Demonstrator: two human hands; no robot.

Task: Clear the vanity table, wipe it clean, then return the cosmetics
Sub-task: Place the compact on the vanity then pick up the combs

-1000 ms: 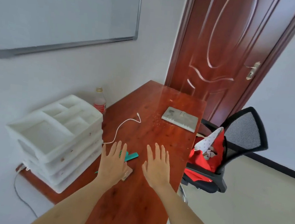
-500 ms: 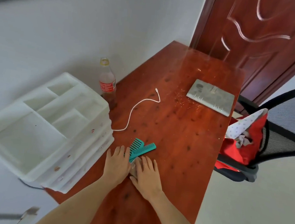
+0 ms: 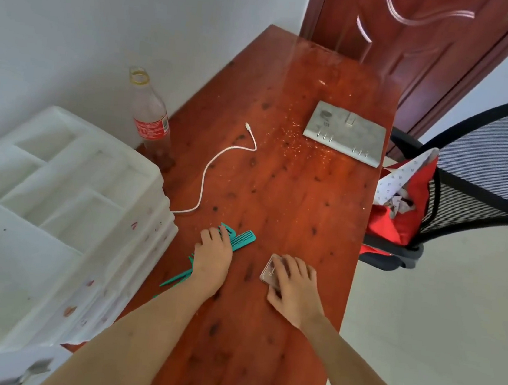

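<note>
I see both forearms reaching forward over the reddish-brown wooden counter [image 3: 290,196]. My left hand [image 3: 212,255] lies palm down, fingers straight, pressing on the teal plastic combs [image 3: 241,241]; comb teeth stick out past the fingertips and a thin tail handle shows behind the wrist, toward the white plastic drawer organiser [image 3: 53,217] on that side. My right hand [image 3: 294,284] sits just right of the combs, its grip curled over a small pinkish rectangular compact case [image 3: 269,271], whose left edge shows beyond the fingers. Farther from the combs lie a white charging cable [image 3: 214,168], a clear soda bottle with red label [image 3: 151,120] and a grey ring binder [image 3: 345,133].
</note>
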